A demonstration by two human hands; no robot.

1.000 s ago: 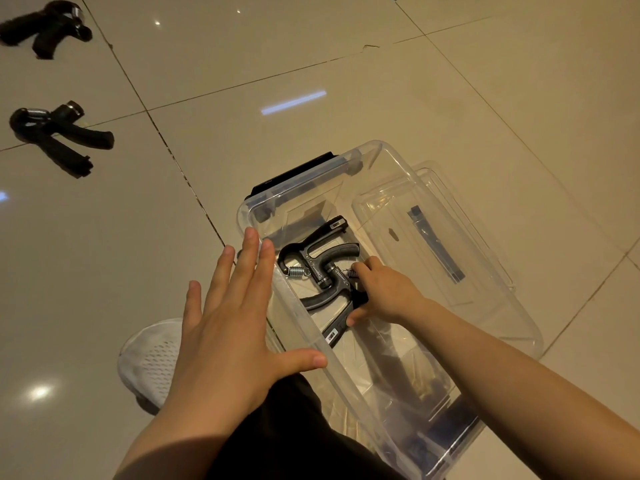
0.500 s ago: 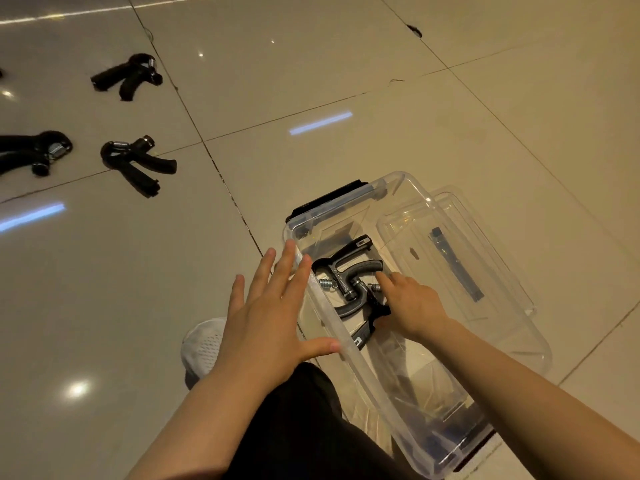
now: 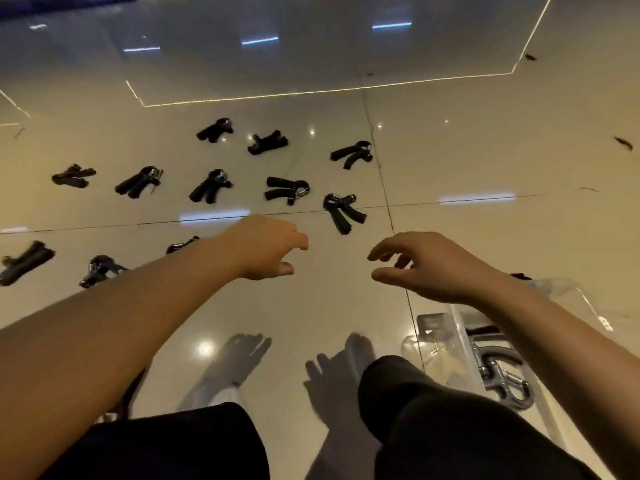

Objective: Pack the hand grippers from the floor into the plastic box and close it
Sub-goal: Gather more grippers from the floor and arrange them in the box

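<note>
Black foam-handled hand gripper [image 3: 342, 212] lies nearest; both empty hands, left hand [image 3: 268, 247] and right hand [image 3: 424, 266], fingers loosely spread, should grasp both its handles together.

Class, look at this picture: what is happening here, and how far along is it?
A person is packing hand grippers into a clear plastic box. Both hands, the left hand and the right hand, are empty and reach out over the floor. The nearest gripper lies just beyond them. A few grippers are in the box; many remain outside.
</note>
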